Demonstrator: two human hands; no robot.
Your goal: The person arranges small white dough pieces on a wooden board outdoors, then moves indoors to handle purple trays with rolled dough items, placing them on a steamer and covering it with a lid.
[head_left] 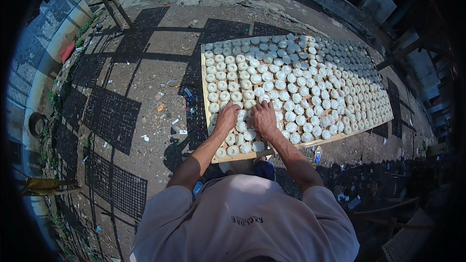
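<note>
A long wooden-framed drying rack (391, 116) lies in front of me, covered in rows of pale round crackers (291, 94). Some crackers show a smooth ring with a dimple, others a rough, lumpy white face. Over the near left part of the rack, my left hand (227, 116) is closed, fingers curled down among the crackers. Beside it my right hand (263, 117) is closed too, its fingertips at a rough white cracker. Both hands hide most of what lies under their fingers. A few crackers near the front edge lie tilted or overlapping.
Littered, stony ground surrounds the rack, with grid-like shadows on the left. A pale wall (41, 68) and a tyre (36, 125) stand along the left side. Bamboo poles (112, 0) rise at the far left. A woven panel (410, 237) lies at the lower right.
</note>
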